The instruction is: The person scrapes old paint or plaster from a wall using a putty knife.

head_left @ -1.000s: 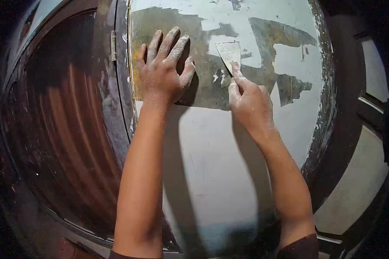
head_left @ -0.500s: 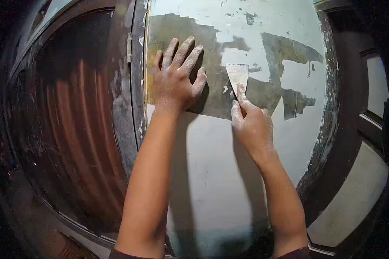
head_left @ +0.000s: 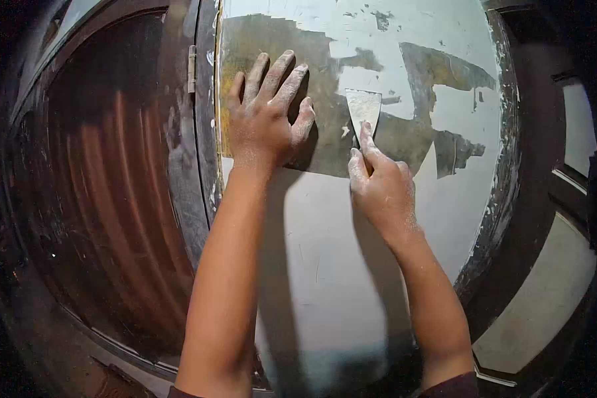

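My left hand (head_left: 265, 123) lies with fingers spread on a bare grey-brown patch of the wall (head_left: 331, 252), near its left edge. White dust coats the fingers. In my right hand (head_left: 385, 186) is a putty knife (head_left: 364, 106), its wide blade pointing up and my forefinger stretched along it. The blade is smeared with white and its top edge is at the border between the bare patch and the white coating. My fingers hide the handle. Ragged remnants of the pale coating surround the bare areas above and to the right.
Left of the wall stands a dark wooden frame with a metal hinge (head_left: 192, 69) and a reddish-brown curtain (head_left: 123, 199) behind it. To the right is a dark door (head_left: 537, 199) with pale panels. Flaking paint marks the wall's right edge.
The putty knife has shifted slightly within the same area of wall. My left hand stays spread in the same place; the whole view has moved a little.
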Motion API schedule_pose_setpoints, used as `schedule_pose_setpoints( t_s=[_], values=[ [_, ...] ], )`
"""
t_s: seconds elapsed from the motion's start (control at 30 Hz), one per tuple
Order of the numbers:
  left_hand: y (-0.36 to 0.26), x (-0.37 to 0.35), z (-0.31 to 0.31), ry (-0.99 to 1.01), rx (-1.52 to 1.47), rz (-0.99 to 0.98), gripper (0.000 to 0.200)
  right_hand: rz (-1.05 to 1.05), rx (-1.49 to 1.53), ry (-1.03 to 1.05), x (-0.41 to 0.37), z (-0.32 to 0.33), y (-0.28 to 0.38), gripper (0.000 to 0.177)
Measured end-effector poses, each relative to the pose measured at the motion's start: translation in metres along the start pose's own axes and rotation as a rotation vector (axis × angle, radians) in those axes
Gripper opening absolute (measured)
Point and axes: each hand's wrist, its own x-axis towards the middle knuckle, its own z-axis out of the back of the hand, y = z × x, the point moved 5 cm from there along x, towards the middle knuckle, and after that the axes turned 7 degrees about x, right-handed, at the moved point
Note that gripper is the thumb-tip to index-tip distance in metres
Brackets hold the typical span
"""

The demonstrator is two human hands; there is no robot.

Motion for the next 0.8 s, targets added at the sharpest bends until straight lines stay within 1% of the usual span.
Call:
schedule_pose_setpoints(
  t_s=[0.07,0.13,0.27,0.33,0.4,0.43,0.47,0.53,0.63,0.67,0.73,0.77,0.8],
  values=[
    [0.0,0.0,-0.002,-0.036,0.011,-0.003,0.05,-0.066,0.037,0.07,0.007,0.001,-0.004,0.05],
    [0.001,0.0,-0.003,-0.037,-0.003,-0.012,0.049,-0.114,0.149,0.048,0.022,0.013,0.005,0.049],
    [0.0,0.0,-0.001,0.02,0.022,-0.001,0.052,-0.097,0.074,0.051,0.002,0.001,-0.01,0.047],
    [0.0,0.0,-0.002,0.022,0.023,-0.011,0.053,-0.101,0.067,0.063,0.001,0.008,-0.008,0.047],
    [0.001,0.0,-0.002,0.028,0.032,-0.02,0.054,-0.058,0.039,0.006,0.022,0.011,-0.016,0.048],
    [0.0,0.0,-0.002,0.033,0.036,-0.028,0.055,-0.077,0.083,0.002,0.026,0.018,-0.008,0.048],
    [0.0,0.001,-0.004,0.054,0.056,-0.031,0.057,-0.147,0.046,0.07,0.026,0.02,-0.006,0.05],
    [0.0,0.002,-0.004,0.054,0.087,-0.034,0.059,-0.091,-0.044,0.039,0.011,0.014,-0.015,0.05],
    [0.0,0.001,-0.005,0.061,0.138,-0.044,0.061,-0.084,-0.038,0.075,0.002,0.021,-0.021,0.048],
    [0.0,0.001,-0.006,0.059,0.115,-0.039,0.062,-0.019,-0.029,0.014,0.012,0.023,-0.025,0.047],
    [0.001,0.002,-0.005,0.065,0.133,-0.049,0.062,-0.154,-0.024,0.117,0.03,0.033,-0.028,0.047],
    [0.0,0.002,-0.006,0.076,0.164,-0.047,0.062,-0.096,0.034,0.047,0.025,0.035,-0.027,0.047],
    [0.0,0.003,-0.004,0.096,0.16,-0.046,0.06,-0.023,-0.038,0.03,0.018,0.03,-0.035,0.048]
  ],
)
